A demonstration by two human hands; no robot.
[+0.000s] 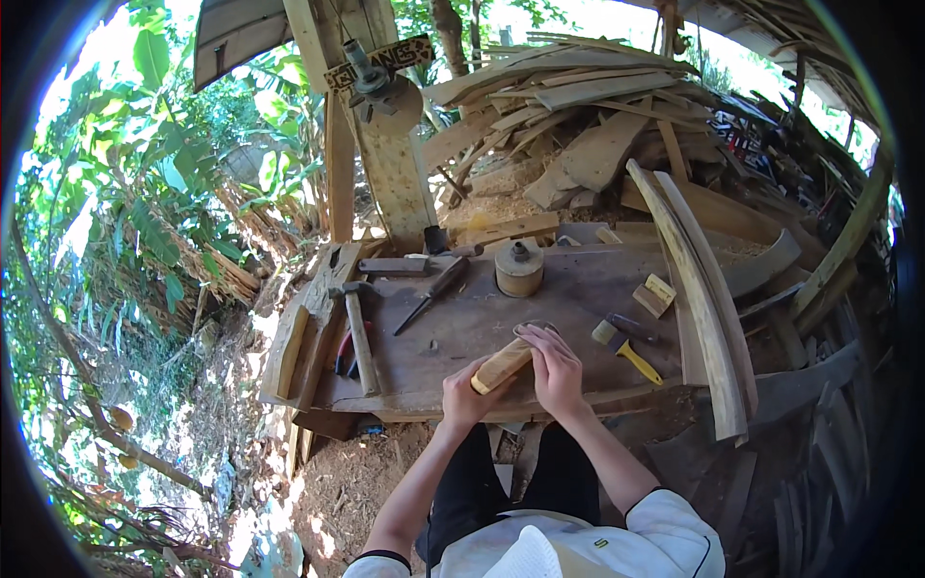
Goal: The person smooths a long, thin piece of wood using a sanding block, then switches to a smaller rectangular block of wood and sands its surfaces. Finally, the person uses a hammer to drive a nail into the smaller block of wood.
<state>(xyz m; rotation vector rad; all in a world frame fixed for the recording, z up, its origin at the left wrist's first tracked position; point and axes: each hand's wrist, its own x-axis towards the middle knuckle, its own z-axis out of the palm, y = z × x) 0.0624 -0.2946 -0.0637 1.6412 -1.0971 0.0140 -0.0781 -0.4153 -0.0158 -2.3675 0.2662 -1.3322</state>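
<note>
your left hand is closed around the near end of the wood block. your right hand lies against its right side, fingers at the far end; can't tell if it grips. block's over the near edge of the counter, between the hammer and brush, with the round can beyond it.

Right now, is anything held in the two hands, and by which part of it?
A wooden block: the left hand grips its near end; the right hand lies at its far end, grip unclear.
</note>
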